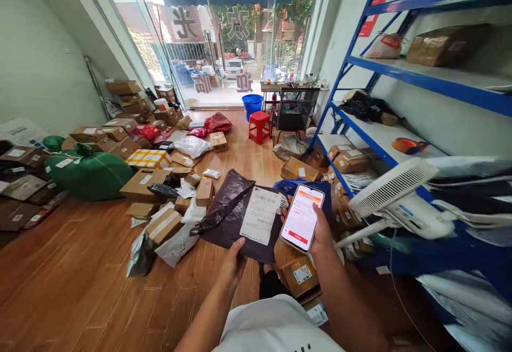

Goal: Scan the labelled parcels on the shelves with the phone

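My left hand [233, 263] grips the lower edge of a dark plastic mailer bag [230, 202] that carries a white shipping label [261, 215]. It holds the bag up in front of me. My right hand [322, 234] is wrapped round a smartphone [302, 217] just to the right of the label, with the lit screen facing me. A cardboard box [300, 276] lies on the floor below the phone.
Many cardboard boxes [146, 184] and parcels lie over the wooden floor, with a green sack [90, 173] at the left. Blue shelving [400, 74] with packages and a white fan [394, 192] stands at the right. A red stool [259, 126] and a blue bucket [252, 104] sit near the glass door.
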Demonstrator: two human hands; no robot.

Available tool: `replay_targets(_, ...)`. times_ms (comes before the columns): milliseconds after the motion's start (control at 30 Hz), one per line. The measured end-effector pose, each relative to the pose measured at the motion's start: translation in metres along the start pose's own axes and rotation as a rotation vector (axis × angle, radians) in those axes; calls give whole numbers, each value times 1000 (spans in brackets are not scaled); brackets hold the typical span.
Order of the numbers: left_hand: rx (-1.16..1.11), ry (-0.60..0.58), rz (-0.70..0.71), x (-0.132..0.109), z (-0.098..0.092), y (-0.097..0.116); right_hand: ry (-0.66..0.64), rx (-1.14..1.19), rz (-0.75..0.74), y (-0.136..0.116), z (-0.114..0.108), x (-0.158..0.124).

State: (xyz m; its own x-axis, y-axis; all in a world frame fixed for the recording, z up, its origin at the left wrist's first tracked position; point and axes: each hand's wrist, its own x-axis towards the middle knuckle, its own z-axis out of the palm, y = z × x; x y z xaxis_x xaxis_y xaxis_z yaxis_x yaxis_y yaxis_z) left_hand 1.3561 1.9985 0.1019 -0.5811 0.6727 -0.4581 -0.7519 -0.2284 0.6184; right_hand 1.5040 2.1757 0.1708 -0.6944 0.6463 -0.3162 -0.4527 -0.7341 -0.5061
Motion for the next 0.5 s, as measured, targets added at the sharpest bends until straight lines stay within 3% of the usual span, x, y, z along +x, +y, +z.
replay_targets(133,-61,123,260,57,21,30,117,-82,181,-1,-5,85)
replay_targets(267,14,239,459,120,47,59,136,-145,396,-3,-23,172)
replay_targets(367,-2,277,517,160,67,73,165,-202,416,-12,-24,229)
replay_targets(500,-7,328,559,193,87,84,116,-212,378,-31,-7,286)
